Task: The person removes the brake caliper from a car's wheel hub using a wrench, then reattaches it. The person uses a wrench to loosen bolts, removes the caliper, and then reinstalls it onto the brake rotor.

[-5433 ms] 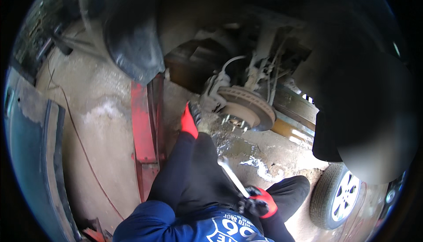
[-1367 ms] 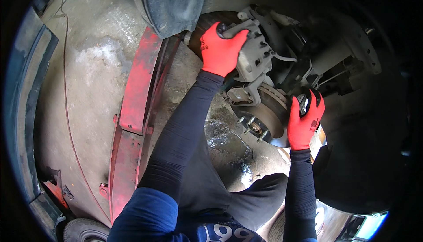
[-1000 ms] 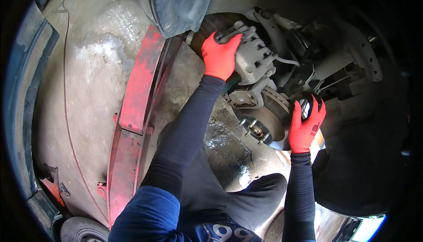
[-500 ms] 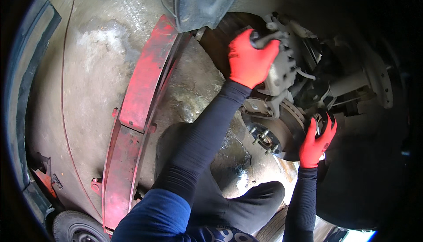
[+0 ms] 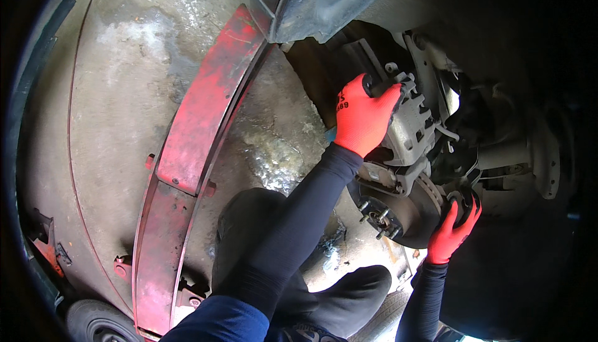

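My left hand (image 5: 366, 116), in a red glove with dark finger coating, is closed around the upper end of a grey brake caliper (image 5: 408, 133). The caliper sits above a worn brake disc (image 5: 411, 214), whose hub (image 5: 380, 218) has several bare wheel studs. A caliper bracket (image 5: 380, 176) straddles the disc's upper edge. At the disc's right rim is my right hand (image 5: 453, 233), also gloved in red, its thumb and fingers curled around the edge. The right fingertips are partly lost in shadow behind the disc.
A long red steel jack or lift arm (image 5: 208, 102) lies on the concrete floor at the left. The car's fender (image 5: 324, 5) overhangs the top. Suspension parts (image 5: 507, 152) fill the dark wheel well. A tyre (image 5: 93, 320) lies lower left, and a thin cable (image 5: 73, 155) crosses the floor.
My view has shifted a little, so the brake parts appear farther right and lower. My left hand stays on the caliper's upper end; my right hand stays at the disc's rim.
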`<action>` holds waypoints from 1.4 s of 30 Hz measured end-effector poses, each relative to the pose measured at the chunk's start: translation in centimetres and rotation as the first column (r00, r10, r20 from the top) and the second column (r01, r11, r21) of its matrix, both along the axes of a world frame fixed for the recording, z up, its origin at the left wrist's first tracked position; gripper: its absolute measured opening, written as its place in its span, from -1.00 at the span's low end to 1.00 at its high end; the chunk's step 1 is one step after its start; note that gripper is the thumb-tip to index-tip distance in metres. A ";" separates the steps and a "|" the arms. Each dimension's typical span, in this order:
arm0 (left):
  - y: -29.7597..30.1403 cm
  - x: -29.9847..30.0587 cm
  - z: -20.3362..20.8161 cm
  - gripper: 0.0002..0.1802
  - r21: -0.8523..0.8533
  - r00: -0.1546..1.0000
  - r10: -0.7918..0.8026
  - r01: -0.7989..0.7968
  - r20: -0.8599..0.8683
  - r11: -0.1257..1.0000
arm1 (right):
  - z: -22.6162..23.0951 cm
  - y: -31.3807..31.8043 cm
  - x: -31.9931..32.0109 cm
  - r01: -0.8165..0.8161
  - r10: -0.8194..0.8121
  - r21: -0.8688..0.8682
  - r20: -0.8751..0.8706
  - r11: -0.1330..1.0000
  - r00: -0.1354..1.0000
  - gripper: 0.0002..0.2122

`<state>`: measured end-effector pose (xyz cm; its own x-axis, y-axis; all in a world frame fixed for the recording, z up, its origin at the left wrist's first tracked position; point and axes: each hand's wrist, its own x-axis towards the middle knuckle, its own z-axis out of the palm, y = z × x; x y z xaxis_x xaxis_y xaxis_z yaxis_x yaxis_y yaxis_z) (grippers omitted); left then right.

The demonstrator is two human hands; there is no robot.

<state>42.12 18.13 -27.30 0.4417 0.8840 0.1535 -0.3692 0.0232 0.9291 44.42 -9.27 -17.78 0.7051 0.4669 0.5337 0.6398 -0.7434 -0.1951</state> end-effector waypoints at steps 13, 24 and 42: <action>0.7 -0.2 5.2 -0.78 0.354 0.989 0.075 -0.116 0.129 0.928 | 0.1 1.0 -0.1 0.057 -0.057 -0.033 0.001 0.998 0.998 -0.62; 0.1 0.6 1.7 -0.70 0.110 0.998 0.058 -0.059 0.013 0.992 | 0.4 1.1 -0.5 0.065 -0.062 -0.094 0.036 0.993 0.997 -0.63; 3.1 2.1 -4.9 -0.61 -0.192 0.936 -0.213 0.272 0.278 0.943 | -0.8 -3.6 2.4 -0.038 0.021 0.408 0.046 0.912 0.999 -0.64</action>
